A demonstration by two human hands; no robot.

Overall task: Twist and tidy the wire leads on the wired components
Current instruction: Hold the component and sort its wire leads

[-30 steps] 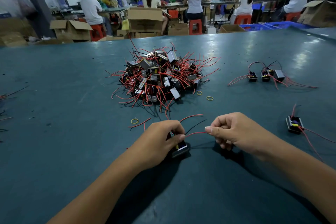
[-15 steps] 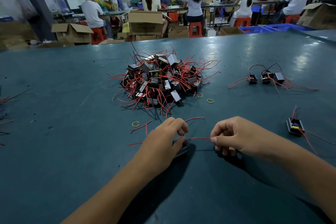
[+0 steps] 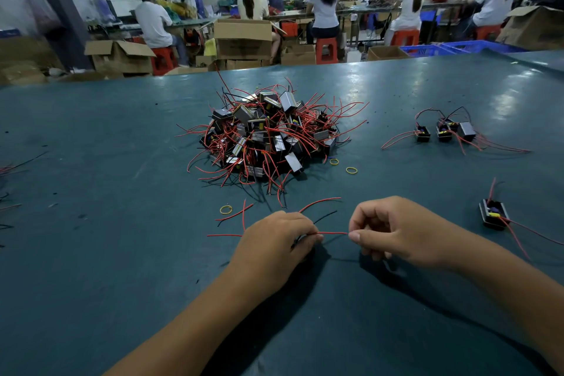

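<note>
My left hand (image 3: 274,244) is curled over a small black wired component on the table; the hand hides most of it. A red lead (image 3: 332,233) runs taut from that hand to my right hand (image 3: 393,232), which pinches its end between thumb and fingers. More red and black leads (image 3: 320,201) fan out behind my left hand. A big heap of black components with red wires (image 3: 268,137) lies in the middle of the table.
Three components with leads (image 3: 442,131) lie at the right, and a single one (image 3: 493,217) sits nearer my right arm. Yellow rubber bands (image 3: 225,209) (image 3: 351,170) lie around the heap. The teal table (image 3: 91,253) ends ahead; workers, boxes and stools stand beyond.
My left hand has rolled over the component, which showed below its fingers a second ago. The red lead between my hands is now straight and level. The view has tilted down slightly.
</note>
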